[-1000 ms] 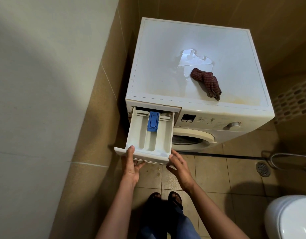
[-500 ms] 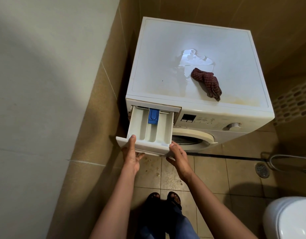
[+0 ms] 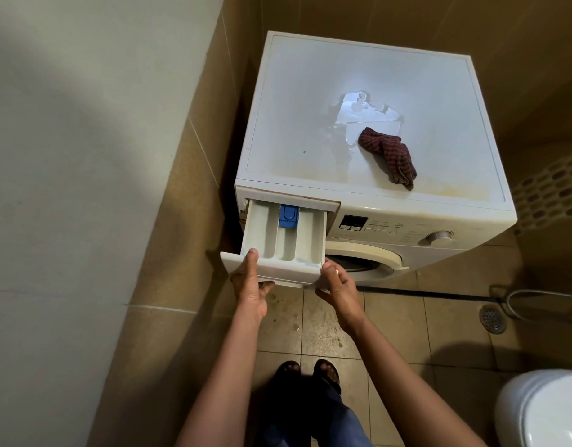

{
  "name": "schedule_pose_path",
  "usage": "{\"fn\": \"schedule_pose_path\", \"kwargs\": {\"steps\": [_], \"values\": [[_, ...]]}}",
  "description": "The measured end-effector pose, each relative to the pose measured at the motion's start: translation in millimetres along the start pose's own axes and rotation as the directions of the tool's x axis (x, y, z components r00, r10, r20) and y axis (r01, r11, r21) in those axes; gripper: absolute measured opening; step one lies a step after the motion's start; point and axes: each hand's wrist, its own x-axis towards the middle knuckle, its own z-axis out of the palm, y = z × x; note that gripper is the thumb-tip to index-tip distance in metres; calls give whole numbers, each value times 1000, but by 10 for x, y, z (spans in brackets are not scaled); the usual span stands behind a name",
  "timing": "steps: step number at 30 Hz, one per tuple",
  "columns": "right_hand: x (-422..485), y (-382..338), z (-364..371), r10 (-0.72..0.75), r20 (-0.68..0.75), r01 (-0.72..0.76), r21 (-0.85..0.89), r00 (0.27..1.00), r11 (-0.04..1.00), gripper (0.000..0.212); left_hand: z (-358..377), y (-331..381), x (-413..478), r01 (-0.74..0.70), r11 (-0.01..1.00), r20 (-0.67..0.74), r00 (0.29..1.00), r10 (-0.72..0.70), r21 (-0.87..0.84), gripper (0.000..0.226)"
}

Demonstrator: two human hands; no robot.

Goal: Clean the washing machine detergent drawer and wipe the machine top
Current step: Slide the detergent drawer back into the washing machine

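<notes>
I read the machine top as smooth, semi-gloss white, plastic or enamelled sheet; I can't tell which from here. On it are a shiny wet patch and a dull yellowish stain. The detergent drawer is smooth white plastic with 1 glossy blue plastic insert. The cloth is crumpled matt woven fabric. The floor tiles look matt, grimy ceramic, and the drain cover is metal.

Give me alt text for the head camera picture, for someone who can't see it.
A person's left hand and right hand grip the front of a white plastic detergent drawer, partly out of a white front-loading washing machine. A crumpled dark red checked cloth touches a shiny puddle on its top.
</notes>
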Motion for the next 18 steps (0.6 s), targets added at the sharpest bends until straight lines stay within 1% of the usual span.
{"fn": "schedule_pose_path", "kwargs": {"steps": [2,3,4,10,11,12,14,15,16,17,18], "values": [[71,-82,31,-14,-26,15,30,1000,999,40,101,87,23,-15,1000,17,1000,15,15,61],[124,-137,54,-18,-36,19,37,999,999,36,167,140,43,-21,1000,20,1000,20,15,63],[177,-190,76,-16,-41,18,44,999,999,37,233,195,62,-23,1000,22,999,23,11,64],[379,-302,134,36,-90,-27,101,995,995,60,457,344,184,-33,999,40,999,34,-7,54],[393,-300,129,36,-94,-25,110,995,994,64,470,352,195,-32,999,41,999,33,-16,56],[413,-303,131,33,-103,-21,117,994,993,67,493,368,194,-32,999,49,998,34,-29,65],[477,-335,157,28,-148,-11,118,989,993,81,553,413,195,-43,998,67,997,46,-46,93],[507,-366,187,29,-180,-7,120,983,993,91,589,434,206,-45,998,69,996,49,-53,98],[547,-386,222,37,-217,-9,131,976,991,99,627,448,222,-50,997,64,996,54,-65,92],[580,-400,260,54,-253,-12,166,966,986,105,665,447,242,-48,995,42,998,52,-82,81],[588,-406,298,81,-287,-19,211,954,977,108,699,436,242,-38,995,1,999,38,-96,73]]}}
